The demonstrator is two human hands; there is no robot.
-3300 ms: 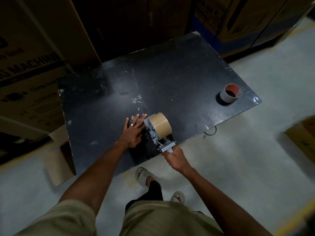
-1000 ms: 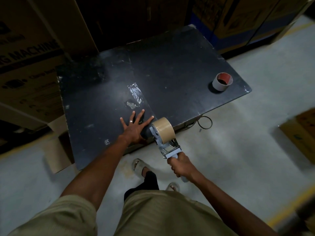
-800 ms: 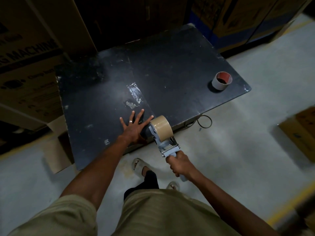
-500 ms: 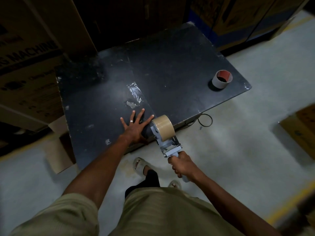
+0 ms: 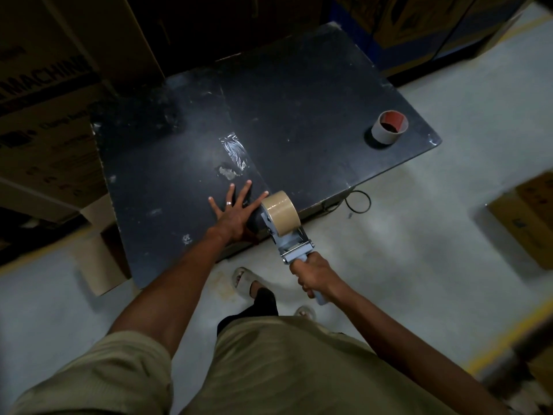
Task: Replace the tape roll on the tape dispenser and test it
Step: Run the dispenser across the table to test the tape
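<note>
A grey tape dispenser carries a full tan tape roll and hangs at the near edge of the black table. My right hand grips its handle below the table edge. My left hand presses flat on the tabletop just left of the roll, fingers spread. A strip of clear tape lies stuck on the table beyond my left hand. An empty cardboard tape core stands near the table's right corner.
Large cardboard boxes stand to the left and behind the table. Another box sits on the floor at right. A black cable loop hangs under the table edge. My sandalled feet are on the grey floor.
Over three seconds the dispenser was pulled from the tabletop back over the near edge, leaving clear tape on the table. In the last second both hands have stayed nearly still.
</note>
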